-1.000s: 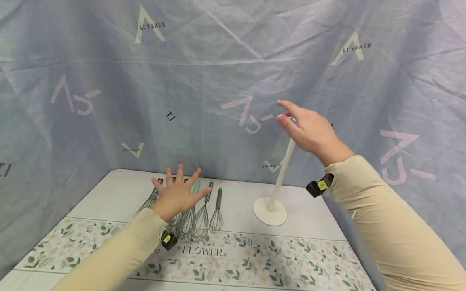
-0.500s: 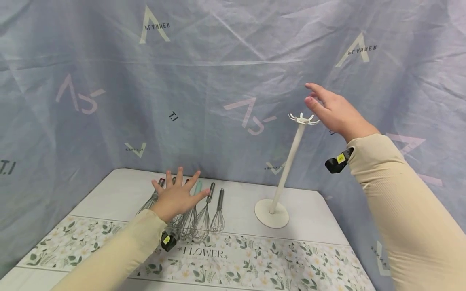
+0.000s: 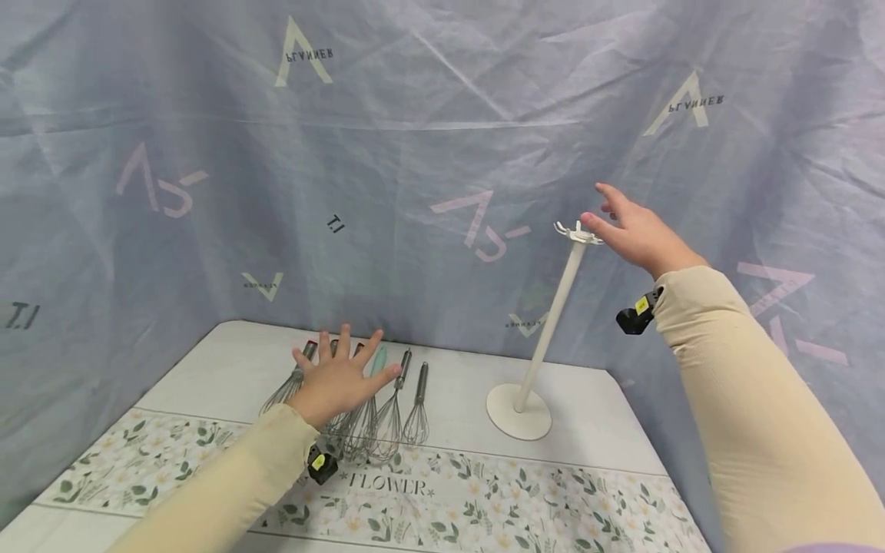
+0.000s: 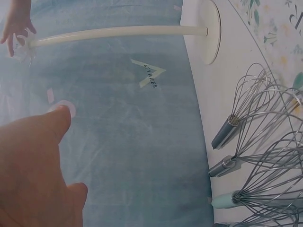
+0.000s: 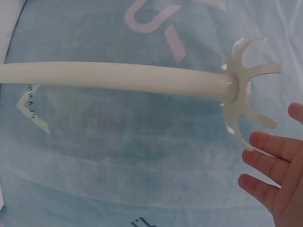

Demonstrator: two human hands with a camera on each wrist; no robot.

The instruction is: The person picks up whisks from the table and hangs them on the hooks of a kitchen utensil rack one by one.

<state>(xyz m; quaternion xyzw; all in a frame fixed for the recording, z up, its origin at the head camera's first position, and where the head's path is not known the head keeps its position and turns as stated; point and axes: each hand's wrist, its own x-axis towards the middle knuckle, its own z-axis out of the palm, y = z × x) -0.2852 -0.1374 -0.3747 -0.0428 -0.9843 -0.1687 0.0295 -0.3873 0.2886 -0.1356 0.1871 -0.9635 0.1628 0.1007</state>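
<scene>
My left hand (image 3: 339, 384) hovers palm down with spread fingers over several wire whisks, partly hiding them. They lie side by side on the table, handles toward the back. Most handles are dark or steel, such as that of the rightmost whisk (image 3: 420, 388); one whisk handle (image 4: 225, 200) is mint green. A white stand (image 3: 548, 330) with a round base rises to the right. Curved hooks (image 5: 241, 90) ring its top. Beside these hooks is my right hand (image 3: 639, 234), fingers extended and holding nothing. In the right wrist view its fingertips (image 5: 259, 139) come right at one hook's tip.
The white table (image 3: 456, 384) carries a floral printed band (image 3: 539, 499) across its front part. A grey-blue printed cloth (image 3: 387, 153) hangs behind the table and along both sides.
My right hand has moved right from in front of the stand's top, uncovering the hooks, then dropped slightly beside them. My left hand keeps its place over the whisks.
</scene>
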